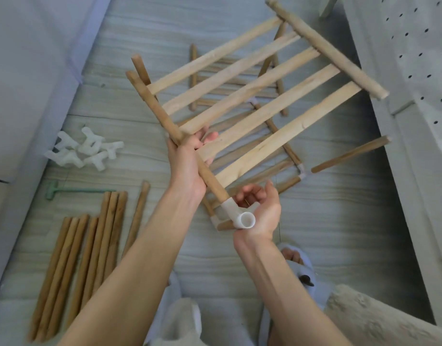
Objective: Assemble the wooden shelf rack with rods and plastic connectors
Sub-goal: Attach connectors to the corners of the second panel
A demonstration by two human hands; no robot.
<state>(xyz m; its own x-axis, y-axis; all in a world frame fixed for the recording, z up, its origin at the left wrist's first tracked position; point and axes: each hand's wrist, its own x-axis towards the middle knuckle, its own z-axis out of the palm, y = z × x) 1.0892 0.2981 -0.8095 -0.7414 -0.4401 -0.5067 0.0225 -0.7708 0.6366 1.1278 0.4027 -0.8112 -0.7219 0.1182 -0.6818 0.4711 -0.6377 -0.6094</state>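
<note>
I hold up a slatted wooden shelf panel point(252, 96), tilted, with several pale slats between two brown side rods. My left hand point(187, 163) grips the near side rod point(210, 178) around its middle. A white plastic connector point(242, 219) sits on that rod's lower end, its open socket facing me. My right hand point(262, 208) is palm-up right beside it, the heel of the palm against the connector and the fingers loosely curled around nothing.
A pile of white connectors point(85, 148) lies on the floor at left, with a green tool point(65, 192) and several loose rods point(90, 245) below it. More slatted panels point(239, 78) and a single rod point(349, 156) lie under the held panel. A perforated white board point(414, 58) stands at right.
</note>
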